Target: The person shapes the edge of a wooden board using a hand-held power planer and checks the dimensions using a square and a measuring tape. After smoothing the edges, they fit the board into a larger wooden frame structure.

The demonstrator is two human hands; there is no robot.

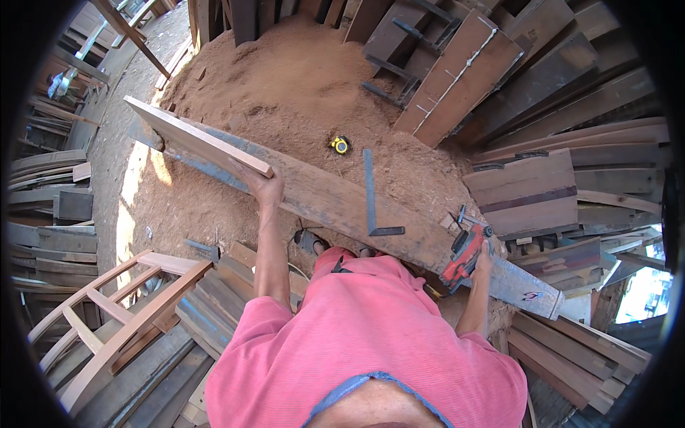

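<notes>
The left grip (265, 187) is holding the board (198, 138) by its near end over the bench (325, 196), needing steadiness; the right grip (483, 264) is holding the tool (462, 258), best staying clear of the square (369, 192).

A finely striped pinkish-red shirt (374, 324) with short, loose sleeves (246, 332) is worn, its neckline edged by blue-grey trim (347, 386); reddish legwear (334, 255) is partly seen; the hands (267, 188) are left bare.

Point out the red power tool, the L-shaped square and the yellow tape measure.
Red power tool (462, 260): head view, on its red body.
L-shaped square (369, 191): head view, midway along its long blade.
Yellow tape measure (340, 145): head view, on its case.
</notes>
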